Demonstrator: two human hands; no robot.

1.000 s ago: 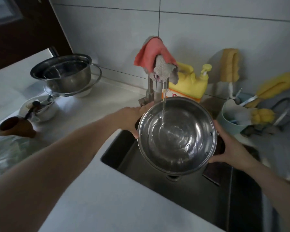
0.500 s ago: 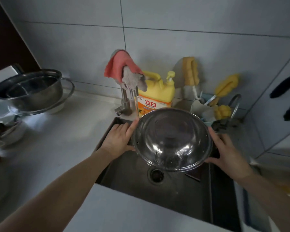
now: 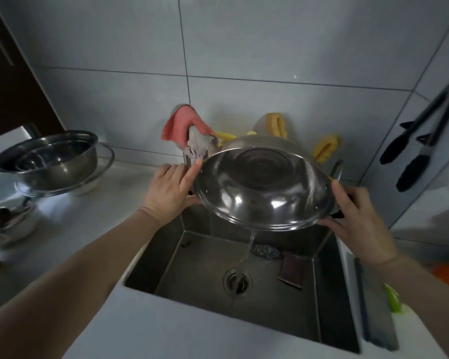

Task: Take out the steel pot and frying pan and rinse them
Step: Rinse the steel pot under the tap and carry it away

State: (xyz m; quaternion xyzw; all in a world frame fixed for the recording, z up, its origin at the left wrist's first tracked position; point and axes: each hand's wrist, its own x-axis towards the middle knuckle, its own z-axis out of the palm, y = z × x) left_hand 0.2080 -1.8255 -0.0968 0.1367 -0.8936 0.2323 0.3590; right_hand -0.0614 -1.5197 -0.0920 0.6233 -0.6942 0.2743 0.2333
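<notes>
I hold the steel pot (image 3: 265, 185) over the sink (image 3: 166, 260), tipped steeply toward me so its mouth faces me and down. A thin stream of water (image 3: 245, 255) runs off its lower rim toward the drain (image 3: 237, 281). My left hand (image 3: 169, 193) grips the pot's left side and my right hand (image 3: 358, 221) grips its right handle. No frying pan is identifiable in view.
Stacked steel bowls (image 3: 49, 159) stand on the counter at the left. Pink and grey cloths (image 3: 189, 130) hang over the faucet behind the pot. A scrubber (image 3: 266, 251) and a dark sponge (image 3: 292, 270) lie in the sink. Black tongs (image 3: 423, 141) hang on the right wall.
The pot was level under the running tap a second ago. I have since tipped it toward me and raised it, and the water now pours out into the sink.
</notes>
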